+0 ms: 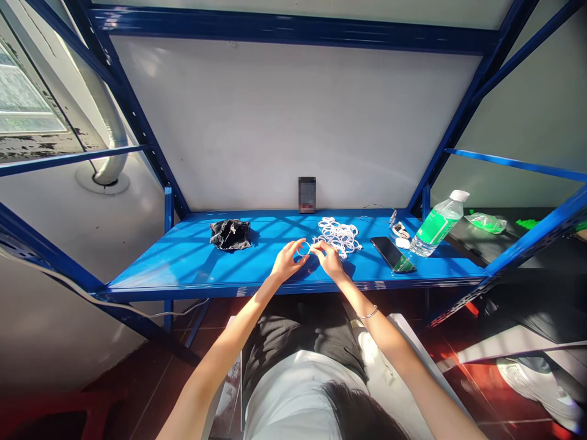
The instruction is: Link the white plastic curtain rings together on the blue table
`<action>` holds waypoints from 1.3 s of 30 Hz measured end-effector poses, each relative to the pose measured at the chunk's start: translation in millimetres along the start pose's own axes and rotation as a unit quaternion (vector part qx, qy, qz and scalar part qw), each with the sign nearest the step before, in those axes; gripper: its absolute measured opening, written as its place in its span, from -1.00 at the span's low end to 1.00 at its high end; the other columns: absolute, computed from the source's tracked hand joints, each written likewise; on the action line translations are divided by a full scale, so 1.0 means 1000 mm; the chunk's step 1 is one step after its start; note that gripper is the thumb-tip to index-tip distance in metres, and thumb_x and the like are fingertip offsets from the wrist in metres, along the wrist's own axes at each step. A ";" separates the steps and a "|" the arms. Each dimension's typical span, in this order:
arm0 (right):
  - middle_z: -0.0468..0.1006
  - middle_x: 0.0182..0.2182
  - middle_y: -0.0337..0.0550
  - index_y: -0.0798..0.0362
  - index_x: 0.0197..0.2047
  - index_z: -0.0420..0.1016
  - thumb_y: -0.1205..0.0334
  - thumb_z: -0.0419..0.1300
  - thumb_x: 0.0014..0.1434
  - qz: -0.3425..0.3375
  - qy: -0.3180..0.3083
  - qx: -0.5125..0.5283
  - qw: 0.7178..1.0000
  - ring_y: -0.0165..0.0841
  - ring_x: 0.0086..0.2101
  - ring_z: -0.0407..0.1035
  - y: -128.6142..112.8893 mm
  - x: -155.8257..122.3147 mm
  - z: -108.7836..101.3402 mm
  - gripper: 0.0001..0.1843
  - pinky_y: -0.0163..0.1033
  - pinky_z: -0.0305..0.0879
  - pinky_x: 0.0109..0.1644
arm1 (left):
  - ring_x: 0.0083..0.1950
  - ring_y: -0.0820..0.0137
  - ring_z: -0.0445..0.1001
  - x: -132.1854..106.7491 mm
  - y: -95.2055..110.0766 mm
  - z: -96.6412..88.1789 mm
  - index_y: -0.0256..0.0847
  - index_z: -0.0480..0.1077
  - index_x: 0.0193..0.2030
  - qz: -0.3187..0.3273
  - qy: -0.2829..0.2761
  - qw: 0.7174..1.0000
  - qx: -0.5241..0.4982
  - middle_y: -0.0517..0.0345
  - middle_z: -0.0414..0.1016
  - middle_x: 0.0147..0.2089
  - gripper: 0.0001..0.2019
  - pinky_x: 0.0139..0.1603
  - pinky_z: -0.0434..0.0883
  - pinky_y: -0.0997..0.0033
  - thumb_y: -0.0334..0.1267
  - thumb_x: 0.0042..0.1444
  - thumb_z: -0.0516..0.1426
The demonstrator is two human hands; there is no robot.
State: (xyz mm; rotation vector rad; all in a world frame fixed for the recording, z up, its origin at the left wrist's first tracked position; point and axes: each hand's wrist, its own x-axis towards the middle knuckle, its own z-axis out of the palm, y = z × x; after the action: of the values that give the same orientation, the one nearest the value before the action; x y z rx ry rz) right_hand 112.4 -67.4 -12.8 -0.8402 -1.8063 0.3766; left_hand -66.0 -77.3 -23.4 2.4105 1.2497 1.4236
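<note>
No text legible; green bottle label (435,227) too small to read.

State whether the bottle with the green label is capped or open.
Capped: a white cap sits on top of the bottle.

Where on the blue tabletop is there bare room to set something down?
Bare patches: the tabletop left of the black bag, and the stretch between that bag and the left hand. Crowded: the right half, with white loops, phone and bottle.

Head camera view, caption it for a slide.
Left hand and right hand hold a thin loop over a blue table, near white loops, a phone and a bottle.
</note>
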 end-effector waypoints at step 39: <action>0.52 -0.40 -0.14 0.02 -0.34 0.45 0.04 0.12 0.25 -0.032 0.002 -0.012 0.999 -0.29 -0.35 0.43 -0.006 0.001 0.000 -0.75 -0.14 0.40 -0.19 | -0.12 0.30 0.49 0.001 0.003 -0.002 -0.19 0.33 0.06 0.006 0.012 0.998 0.054 0.02 0.51 -0.12 -0.62 -0.15 0.48 0.32 -0.06 0.18 0.15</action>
State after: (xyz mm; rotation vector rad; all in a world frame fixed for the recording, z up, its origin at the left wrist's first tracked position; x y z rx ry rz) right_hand 110.4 -70.5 -8.2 -0.7960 -1.8330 0.3124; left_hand -65.5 -79.5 -19.9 2.4813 1.3540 1.4287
